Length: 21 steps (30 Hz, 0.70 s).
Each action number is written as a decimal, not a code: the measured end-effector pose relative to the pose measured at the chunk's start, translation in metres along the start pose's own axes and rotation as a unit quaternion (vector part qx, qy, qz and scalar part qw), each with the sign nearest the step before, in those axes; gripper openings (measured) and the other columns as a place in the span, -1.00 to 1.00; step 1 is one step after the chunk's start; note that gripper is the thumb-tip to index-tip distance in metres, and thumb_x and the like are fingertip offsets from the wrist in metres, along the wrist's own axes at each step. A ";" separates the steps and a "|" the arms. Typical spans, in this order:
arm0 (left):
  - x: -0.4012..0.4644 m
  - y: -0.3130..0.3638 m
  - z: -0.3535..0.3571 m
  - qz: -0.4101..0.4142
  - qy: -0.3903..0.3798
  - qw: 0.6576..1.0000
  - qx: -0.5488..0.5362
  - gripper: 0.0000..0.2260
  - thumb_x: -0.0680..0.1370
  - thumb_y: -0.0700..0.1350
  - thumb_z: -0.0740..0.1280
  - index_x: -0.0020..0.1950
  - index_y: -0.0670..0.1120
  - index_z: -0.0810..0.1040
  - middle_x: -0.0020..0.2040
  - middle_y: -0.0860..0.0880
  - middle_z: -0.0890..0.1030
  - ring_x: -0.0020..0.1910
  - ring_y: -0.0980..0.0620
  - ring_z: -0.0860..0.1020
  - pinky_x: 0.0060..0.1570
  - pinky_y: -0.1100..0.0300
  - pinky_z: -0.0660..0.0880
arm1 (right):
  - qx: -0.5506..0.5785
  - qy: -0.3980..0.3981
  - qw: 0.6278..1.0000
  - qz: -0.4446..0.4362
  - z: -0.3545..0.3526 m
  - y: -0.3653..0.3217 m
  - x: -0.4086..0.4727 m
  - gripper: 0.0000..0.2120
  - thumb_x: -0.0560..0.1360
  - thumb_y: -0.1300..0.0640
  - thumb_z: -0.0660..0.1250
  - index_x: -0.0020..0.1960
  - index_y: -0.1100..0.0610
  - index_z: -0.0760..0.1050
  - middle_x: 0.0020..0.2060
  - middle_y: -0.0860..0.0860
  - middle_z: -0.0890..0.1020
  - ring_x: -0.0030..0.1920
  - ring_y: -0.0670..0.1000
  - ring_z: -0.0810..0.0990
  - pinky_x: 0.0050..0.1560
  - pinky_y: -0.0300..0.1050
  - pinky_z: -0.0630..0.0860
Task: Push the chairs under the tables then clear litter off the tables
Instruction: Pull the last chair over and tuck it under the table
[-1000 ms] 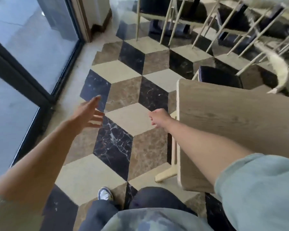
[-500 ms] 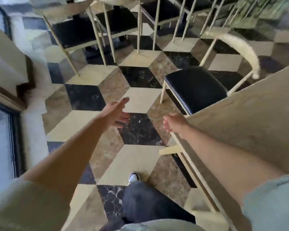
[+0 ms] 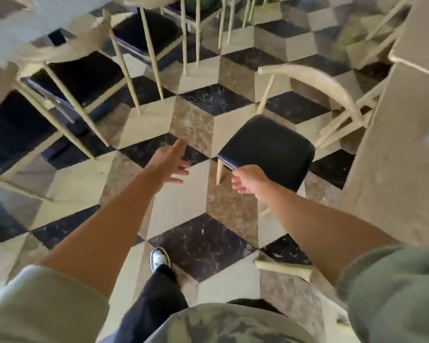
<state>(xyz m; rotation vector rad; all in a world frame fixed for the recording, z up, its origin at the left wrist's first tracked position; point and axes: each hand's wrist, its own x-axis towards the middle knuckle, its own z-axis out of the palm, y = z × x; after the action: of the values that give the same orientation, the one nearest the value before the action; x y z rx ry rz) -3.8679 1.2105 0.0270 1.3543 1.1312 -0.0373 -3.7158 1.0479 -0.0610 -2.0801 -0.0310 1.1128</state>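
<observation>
**Both hands out toward a pulled-out chair**

The chair [image 3: 265, 149] I'm after stands out in the aisle, its black seat clear of the table [image 3: 391, 154] at my right, curved pale backrest on the far side of the seat and close to the table's edge. My right hand [image 3: 248, 179] is at the seat's near corner, fingers curled loosely inward; I cannot tell whether it touches the seat, and it has hold of nothing I can see. My left hand [image 3: 170, 160] hangs over the floor to the left of the chair, spread flat with the fingers apart, empty. Below, the floor [image 3: 203, 246] is a cube pattern of black, brown and cream tiles, with one shoe [image 3: 160, 258] planted on it. Farther left, more black-seated chairs [image 3: 79, 78] sit tucked beneath another table [image 3: 47, 23], blurred.
</observation>
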 end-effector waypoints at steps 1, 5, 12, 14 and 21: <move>0.029 0.020 -0.018 -0.001 -0.019 1.000 0.014 -0.55 0.66 0.25 0.20 0.26 -0.11 0.50 0.14 -0.20 0.69 0.08 -0.19 0.68 0.09 -0.15 0.65 | 0.013 0.021 1.000 0.009 0.012 -0.025 0.014 -0.81 0.66 0.23 0.22 -0.13 0.16 0.49 -0.26 0.05 0.60 -0.32 0.02 0.60 -0.19 -0.12 0.58; 0.099 0.072 -0.056 -0.007 -0.058 0.997 0.058 -0.45 0.68 0.26 0.14 0.46 -0.12 0.46 0.20 -0.19 0.68 0.16 -0.19 0.66 0.29 -0.22 0.55 | -0.003 0.042 0.999 0.035 0.037 -0.087 0.047 -0.85 0.63 0.26 0.23 0.00 0.21 0.58 -0.26 0.08 0.62 -0.29 0.06 0.64 -0.14 -0.06 0.64; 0.248 0.183 -0.036 0.033 -0.173 0.971 0.160 -0.43 0.70 0.27 0.06 0.55 -0.09 0.39 0.29 -0.21 0.65 0.18 -0.17 0.65 0.26 -0.14 0.56 | 0.122 0.129 0.982 0.069 -0.006 -0.178 0.144 -0.71 0.63 0.19 0.26 0.28 0.30 0.56 0.13 0.25 0.70 0.15 0.23 0.69 0.15 0.12 0.63; 0.301 0.217 -0.015 0.029 -0.189 0.962 0.196 -0.46 0.71 0.23 0.09 0.53 -0.12 0.39 0.29 -0.23 0.65 0.13 -0.16 0.66 0.15 -0.06 0.58 | 0.198 0.104 0.970 0.096 -0.028 -0.204 0.187 -0.69 0.68 0.21 0.17 0.35 0.30 0.50 0.19 0.30 0.64 0.17 0.28 0.66 0.28 0.13 0.55; 0.476 0.342 0.054 -0.004 -0.179 0.935 0.306 -0.54 0.68 0.15 0.27 0.32 -0.22 0.58 0.28 -0.31 0.64 0.21 -0.33 0.64 0.21 -0.13 0.56 | 0.371 0.169 0.904 0.129 -0.097 -0.275 0.351 -0.63 0.70 0.02 0.18 0.34 0.24 0.52 -0.07 0.12 0.65 -0.16 0.07 0.64 0.08 0.06 0.61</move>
<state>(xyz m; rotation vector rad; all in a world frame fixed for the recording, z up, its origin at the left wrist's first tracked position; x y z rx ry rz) -3.3847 1.5398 -0.0398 1.7973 0.8380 -0.6653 -3.3425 1.3075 -0.1015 -1.5586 0.7443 0.7214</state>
